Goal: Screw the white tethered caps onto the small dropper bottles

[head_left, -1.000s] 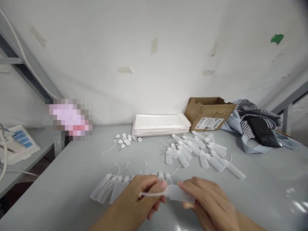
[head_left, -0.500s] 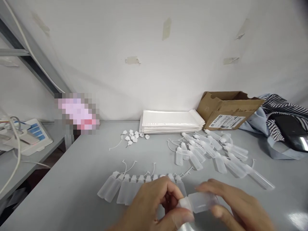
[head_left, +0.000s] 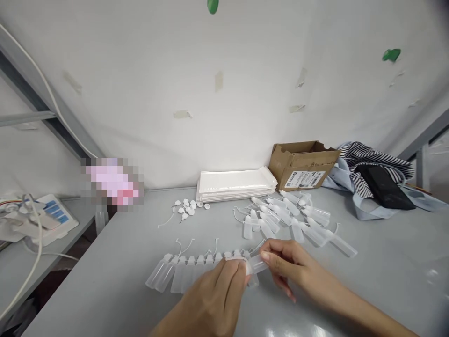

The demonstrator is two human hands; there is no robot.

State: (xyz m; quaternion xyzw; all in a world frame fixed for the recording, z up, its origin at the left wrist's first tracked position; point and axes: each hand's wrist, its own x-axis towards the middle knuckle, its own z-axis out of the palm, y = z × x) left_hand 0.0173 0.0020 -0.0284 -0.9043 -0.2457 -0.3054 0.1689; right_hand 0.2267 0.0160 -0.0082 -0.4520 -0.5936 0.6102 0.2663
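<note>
Between my hands is a small translucent squeeze bottle [head_left: 258, 264], tilted, its white cap end to the left. My left hand [head_left: 219, 292] is closed round the cap end, and its fingers hide most of the cap. A thin white strap shows above those fingers. The thumb and fingertips of my right hand [head_left: 293, 264] pinch the bottle's base end. Just behind my left hand lies a row of similar bottles [head_left: 177, 276], caps pointing away from me, some with loose straps; the hand covers part of the row.
Loose white caps [head_left: 189, 206] lie farther back, left of a stack of white padded envelopes [head_left: 235, 182]. A pile of bottles [head_left: 277, 217] is at the right, before an open cardboard box [head_left: 305, 166]. Striped cloth [head_left: 366, 154] and a black object [head_left: 386, 187] lie beyond.
Both hands have moved away from me with the bottle, toward the row. My right hand has closed from a looser hold into a pinch on its base. The camera view has shifted.
</note>
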